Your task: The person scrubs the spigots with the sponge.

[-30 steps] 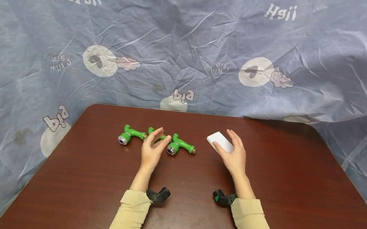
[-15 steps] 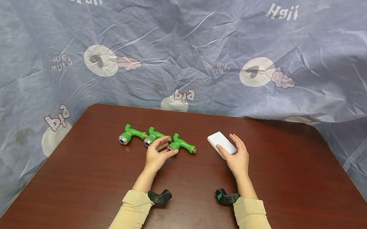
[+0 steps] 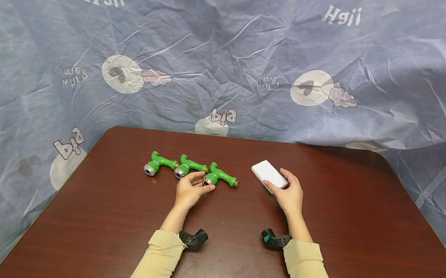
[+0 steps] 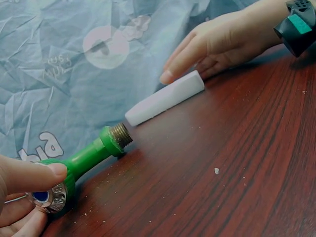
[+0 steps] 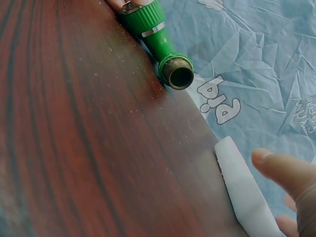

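beige long sleeves [image 3: 158, 261]; black wrist mounts [image 3: 192, 238], right one with green patch.

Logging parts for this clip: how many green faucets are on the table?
3, in a row on the table: left faucet lies alone, middle faucet just beyond the left hand, right faucet pinched by that hand. None seem hidden.

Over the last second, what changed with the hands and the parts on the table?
The left hand drew back and lowered, its fingers now pinching the rightmost green faucet at its silver end. The right hand settled its fingers onto the white block. The faucets, block and table stayed put.
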{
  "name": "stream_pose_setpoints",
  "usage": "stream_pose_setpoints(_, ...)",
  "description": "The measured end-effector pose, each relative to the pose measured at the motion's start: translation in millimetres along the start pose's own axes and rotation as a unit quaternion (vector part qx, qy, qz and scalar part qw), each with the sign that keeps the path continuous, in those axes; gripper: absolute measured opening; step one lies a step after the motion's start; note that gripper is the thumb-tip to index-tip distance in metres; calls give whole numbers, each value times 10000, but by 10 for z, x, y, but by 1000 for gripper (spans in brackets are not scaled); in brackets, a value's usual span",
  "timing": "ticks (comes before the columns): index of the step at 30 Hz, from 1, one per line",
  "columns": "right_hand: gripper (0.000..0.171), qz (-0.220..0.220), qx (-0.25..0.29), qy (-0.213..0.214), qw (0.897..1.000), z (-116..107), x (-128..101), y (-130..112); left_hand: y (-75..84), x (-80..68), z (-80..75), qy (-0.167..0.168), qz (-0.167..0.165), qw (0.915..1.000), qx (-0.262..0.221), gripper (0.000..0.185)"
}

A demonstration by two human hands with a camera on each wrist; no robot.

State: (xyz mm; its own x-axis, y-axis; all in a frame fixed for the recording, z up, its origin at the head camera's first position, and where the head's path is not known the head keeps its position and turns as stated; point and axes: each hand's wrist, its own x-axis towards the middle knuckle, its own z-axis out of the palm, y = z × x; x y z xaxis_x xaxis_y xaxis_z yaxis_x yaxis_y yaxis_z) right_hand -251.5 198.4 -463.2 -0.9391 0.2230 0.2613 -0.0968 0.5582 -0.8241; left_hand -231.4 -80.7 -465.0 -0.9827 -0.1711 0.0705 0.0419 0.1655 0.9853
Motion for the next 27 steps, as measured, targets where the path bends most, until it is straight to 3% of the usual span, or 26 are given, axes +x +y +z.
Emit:
stream_pose_setpoints(13,79,184,-499,-190,9984,-33,8,27,7,-16,22,157,128,9986,485,55)
stream_pose_setpoints(20,73,436,-1005,-183,9938,-63,-18,0,-16,-19,38,250,245,9942,1021,48)
stream_pose_setpoints(23,70,451,-1086,-144,9930,-66,-16,-12,-15,-15,45,352,409,9939,957,46)
stream_pose_setpoints(27,67,378,-860,-82,9955,-70,-9,-55,4,-8,46,515,697,9952,458,45)
